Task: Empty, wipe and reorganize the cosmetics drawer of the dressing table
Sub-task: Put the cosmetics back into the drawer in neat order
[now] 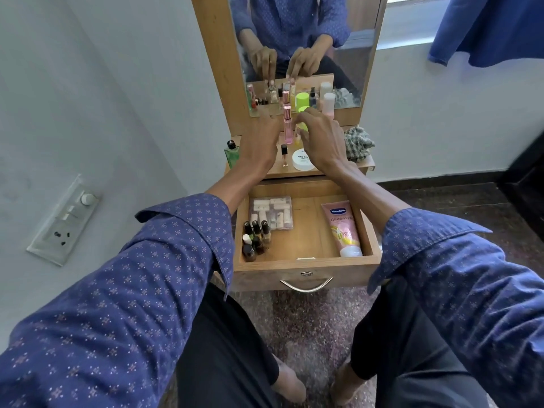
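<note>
The drawer [306, 263] stands pulled out. Inside lie a clear box of white pieces [272, 212], several small nail polish bottles [255, 238] at the left and a pink Vaseline tube [344, 228] at the right. On the dressing table top [282, 169] stand a tall pink perfume bottle [288, 125], a neon-green capped bottle [303, 108], a green bottle [231, 153], a small gloss tube [284, 156] and a white nail-polish pad jar [302, 160]. My left hand [260, 136] and my right hand [322, 139] reach among them. In the mirror [306, 39] each hand's fingertips pinch a small bottle top.
A checked cloth [359, 141] lies bunched at the table's right end. A wall socket panel [63, 220] is on the left wall and a blue curtain [488, 28] hangs at the upper right. My knees flank the drawer's handle [306, 285].
</note>
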The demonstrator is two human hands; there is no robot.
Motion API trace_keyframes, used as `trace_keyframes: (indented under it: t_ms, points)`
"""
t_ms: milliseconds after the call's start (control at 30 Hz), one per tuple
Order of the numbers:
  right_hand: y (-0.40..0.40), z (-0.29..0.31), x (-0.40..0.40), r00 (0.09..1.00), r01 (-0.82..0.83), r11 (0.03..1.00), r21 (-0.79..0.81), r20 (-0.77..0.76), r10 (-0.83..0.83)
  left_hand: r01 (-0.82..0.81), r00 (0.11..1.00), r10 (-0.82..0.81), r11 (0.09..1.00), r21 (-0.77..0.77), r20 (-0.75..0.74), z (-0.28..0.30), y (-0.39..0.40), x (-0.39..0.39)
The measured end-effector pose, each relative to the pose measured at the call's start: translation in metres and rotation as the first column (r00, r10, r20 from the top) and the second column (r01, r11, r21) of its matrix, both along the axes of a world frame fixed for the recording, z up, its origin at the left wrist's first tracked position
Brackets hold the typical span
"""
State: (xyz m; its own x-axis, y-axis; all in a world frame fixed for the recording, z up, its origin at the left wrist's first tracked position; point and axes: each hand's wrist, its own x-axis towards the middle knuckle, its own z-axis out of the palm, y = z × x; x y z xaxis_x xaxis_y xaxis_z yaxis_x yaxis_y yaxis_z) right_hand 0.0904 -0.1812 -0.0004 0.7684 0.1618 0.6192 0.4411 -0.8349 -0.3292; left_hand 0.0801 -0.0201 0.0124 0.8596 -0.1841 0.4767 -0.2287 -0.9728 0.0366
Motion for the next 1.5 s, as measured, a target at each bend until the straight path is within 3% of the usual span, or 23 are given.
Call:
trace_keyframes:
  t_ms: [133, 333, 467, 600, 833, 1333, 1500]
  points:
    - [0.001, 0.010, -0.011, 1.000, -0.027, 0.994, 0.110, 0.015, 0.025, 0.001, 0.997, 0.002, 0.999, -0.041, 0.075, 0.010, 0.000, -0.010]
    - [-0.008, 0.015, -0.032, 1.000, 0.005, 0.994, 0.107, 0.004, -0.006, 0.136, 0.986, -0.125, 0.987, -0.090, 0.112, 0.020, -0.001, -0.038]
    - [-0.023, 0.011, -0.054, 0.994, -0.015, 0.999, 0.044, -0.106, 0.019, 0.287, 0.955, -0.280, 0.956, -0.062, 0.095, 0.011, 0.003, -0.062]
    - [-0.028, -0.005, -0.082, 0.942, -0.100, 0.995, -0.021, -0.323, 0.088, 0.363, 0.930, -0.366, 0.928, -0.078, -0.022, -0.015, 0.017, -0.088]
    - [-0.012, -0.058, -0.124, 0.848, -0.170, 0.985, 0.011, -0.507, 0.152, 0.318, 0.923, -0.328, 0.945, -0.080, -0.200, -0.065, 0.053, -0.128]
    - [0.040, -0.084, -0.169, 0.805, -0.226, 0.964, 0.144, -0.530, 0.267, 0.214, 0.866, -0.290, 0.952, -0.221, -0.408, -0.098, 0.084, -0.161]
    - [0.059, -0.089, -0.174, 0.763, -0.161, 0.960, 0.229, -0.587, 0.269, 0.205, 0.845, -0.280, 0.956, -0.208, -0.456, -0.099, 0.087, -0.157]
